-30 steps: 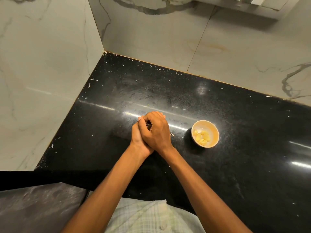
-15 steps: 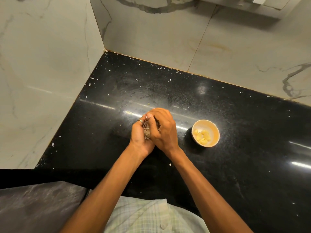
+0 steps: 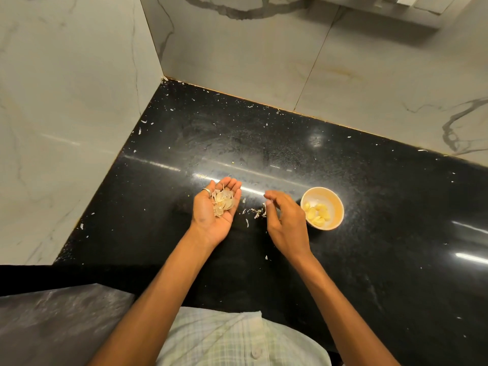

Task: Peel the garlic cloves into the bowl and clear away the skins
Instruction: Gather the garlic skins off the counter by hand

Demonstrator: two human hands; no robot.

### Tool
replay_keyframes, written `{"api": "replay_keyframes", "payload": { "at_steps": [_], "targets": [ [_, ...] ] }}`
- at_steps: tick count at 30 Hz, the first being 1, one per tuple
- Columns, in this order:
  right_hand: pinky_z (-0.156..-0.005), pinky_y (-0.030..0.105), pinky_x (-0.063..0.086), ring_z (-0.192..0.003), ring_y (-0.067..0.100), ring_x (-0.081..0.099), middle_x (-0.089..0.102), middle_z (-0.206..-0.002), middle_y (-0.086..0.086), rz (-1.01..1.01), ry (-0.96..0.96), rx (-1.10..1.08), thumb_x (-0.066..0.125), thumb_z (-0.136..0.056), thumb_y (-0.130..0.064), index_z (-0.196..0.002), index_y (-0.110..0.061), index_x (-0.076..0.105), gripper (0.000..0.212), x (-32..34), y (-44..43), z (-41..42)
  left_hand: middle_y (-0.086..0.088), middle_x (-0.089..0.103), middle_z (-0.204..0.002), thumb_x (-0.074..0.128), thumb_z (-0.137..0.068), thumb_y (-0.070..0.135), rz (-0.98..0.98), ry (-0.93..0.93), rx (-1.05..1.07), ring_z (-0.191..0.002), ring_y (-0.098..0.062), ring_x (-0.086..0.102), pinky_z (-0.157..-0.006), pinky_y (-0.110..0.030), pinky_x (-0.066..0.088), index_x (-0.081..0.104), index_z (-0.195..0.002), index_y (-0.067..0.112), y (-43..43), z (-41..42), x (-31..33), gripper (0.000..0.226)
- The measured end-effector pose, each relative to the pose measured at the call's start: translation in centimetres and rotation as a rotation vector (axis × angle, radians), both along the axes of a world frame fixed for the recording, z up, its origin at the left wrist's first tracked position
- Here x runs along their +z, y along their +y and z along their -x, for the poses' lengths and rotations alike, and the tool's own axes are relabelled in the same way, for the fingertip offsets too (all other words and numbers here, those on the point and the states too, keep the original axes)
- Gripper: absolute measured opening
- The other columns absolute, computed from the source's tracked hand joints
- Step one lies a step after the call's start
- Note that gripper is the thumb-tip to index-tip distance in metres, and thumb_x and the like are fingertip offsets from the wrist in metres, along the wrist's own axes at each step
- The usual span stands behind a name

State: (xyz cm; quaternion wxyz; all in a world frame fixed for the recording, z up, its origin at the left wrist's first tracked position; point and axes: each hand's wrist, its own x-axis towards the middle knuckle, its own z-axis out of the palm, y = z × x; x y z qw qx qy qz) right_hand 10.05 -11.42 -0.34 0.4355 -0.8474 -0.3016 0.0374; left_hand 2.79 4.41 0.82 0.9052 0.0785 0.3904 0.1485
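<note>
Peeling is judged complete: peeled cloves point(image 3: 317, 213) are held in the bowl point(image 3: 333, 198). Skins point(image 3: 223, 203) are cradled in the flat, upturned left hand point(image 3: 211, 224); scraps point(image 3: 257, 213) are noted beside the loosely curled right hand point(image 3: 286, 223), whose pinch cannot be confirmed. Black counter point(image 3: 264, 133), flecked throughout, is enclosed by marble walls point(image 3: 66, 101).

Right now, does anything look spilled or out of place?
Yes: pale papery garlic skin scraps lie scattered on the glossy black stone counter, beside the pile cupped in the open left hand.
</note>
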Motion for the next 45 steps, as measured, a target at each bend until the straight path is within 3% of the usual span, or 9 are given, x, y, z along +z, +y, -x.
{"api": "replay_keyframes", "payload": {
  "at_steps": [6,13,17,21,25,30,37,42,45],
  "targets": [
    [-0.113,0.028,0.043,-0.134,0.013,0.052,0.058,-0.142,0.002,0.284,-0.046,0.152,0.062,-0.101,-0.022,-0.135,-0.010,0.063,0.037,-2.5,-5.7,3.2,-0.013,0.076,-0.100,0.042,-0.107,0.029,0.006,-0.010,0.024,-0.095,-0.024,0.075,-0.087,-0.034,0.060,0.067,-0.110,0.000,0.4,0.1,-0.1,0.039],
    [-0.083,0.015,0.052,-0.097,0.006,0.059,0.052,-0.117,-0.008,0.307,0.124,0.129,0.077,-0.090,-0.026,-0.121,-0.015,0.063,0.036,-2.2,-8.2,4.7,-0.014,0.076,-0.102,0.042,-0.107,0.029,0.017,-0.010,0.015,-0.099,-0.024,0.073,-0.085,-0.034,0.061,0.067,-0.112,0.000,0.1,0.2,-0.2,0.039],
    [-0.079,0.020,0.054,-0.092,0.001,0.060,0.052,-0.111,-0.009,0.326,0.232,0.093,0.074,-0.090,-0.015,-0.112,-0.017,0.062,0.025,-2.3,-7.7,6.1,-0.013,0.076,-0.101,0.042,-0.107,0.029,0.018,-0.010,0.008,-0.096,-0.024,0.075,-0.085,-0.034,0.061,0.067,-0.112,0.000,-0.1,0.2,-0.4,0.039],
    [-0.075,0.012,0.046,-0.085,0.001,0.057,0.055,-0.109,-0.003,0.296,0.251,-0.007,0.068,-0.094,-0.010,-0.109,-0.012,0.062,0.017,-1.9,-3.8,5.3,-0.013,0.076,-0.100,0.041,-0.107,0.030,0.013,0.002,-0.005,-0.097,-0.024,0.074,-0.087,-0.034,0.060,0.067,-0.111,0.001,-0.5,0.3,-0.5,0.039],
    [-0.083,0.036,0.052,-0.091,0.018,0.061,0.059,-0.105,0.003,0.297,0.237,-0.075,0.066,-0.091,-0.010,-0.106,-0.010,0.062,0.016,-2.0,0.4,2.6,-0.013,0.076,-0.102,0.042,-0.107,0.030,-0.001,0.005,-0.014,-0.106,-0.024,0.071,-0.090,-0.035,0.059,0.067,-0.113,0.001,-0.5,0.5,-0.5,0.039],
    [-0.086,0.034,0.049,-0.099,0.025,0.063,0.067,-0.108,0.009,0.275,0.112,-0.081,0.063,-0.090,-0.001,-0.108,-0.005,0.069,0.019,-1.6,0.3,-0.1,-0.012,0.076,-0.102,0.040,-0.108,0.030,-0.013,0.016,-0.002,-0.105,-0.024,0.071,-0.088,-0.034,0.060,0.067,-0.111,0.001,0.2,0.9,-0.4,0.040],
    [-0.070,0.045,0.053,-0.100,0.036,0.051,0.055,-0.108,0.018,0.516,-0.079,0.035,0.052,-0.074,0.014,-0.099,0.002,0.060,0.029,-2.1,1.1,1.9,-0.014,0.075,-0.104,0.041,-0.107,0.030,0.006,0.002,0.025,-0.095,-0.024,0.075,-0.084,-0.034,0.061,0.067,-0.113,0.000,0.3,1.6,-0.8,0.039],
    [-0.090,0.038,0.048,-0.111,0.034,0.057,0.061,-0.118,0.016,0.412,0.030,0.064,0.054,-0.086,0.008,-0.126,0.000,0.064,0.041,-1.6,1.6,3.1,-0.013,0.076,-0.103,0.041,-0.107,0.030,0.001,0.005,0.025,-0.097,-0.024,0.075,-0.084,-0.034,0.061,0.066,-0.113,0.001,0.4,2.1,-0.8,0.039],
    [-0.095,0.036,0.050,-0.110,0.027,0.062,0.064,-0.119,0.011,0.351,0.155,0.010,0.062,-0.093,-0.003,-0.126,-0.005,0.065,0.034,-0.7,-1.0,1.7,-0.013,0.076,-0.103,0.041,-0.107,0.030,-0.002,0.006,0.040,-0.102,-0.023,0.073,-0.087,-0.034,0.060,0.066,-0.114,0.001,0.8,2.6,-1.0,0.039]
  ]
}}
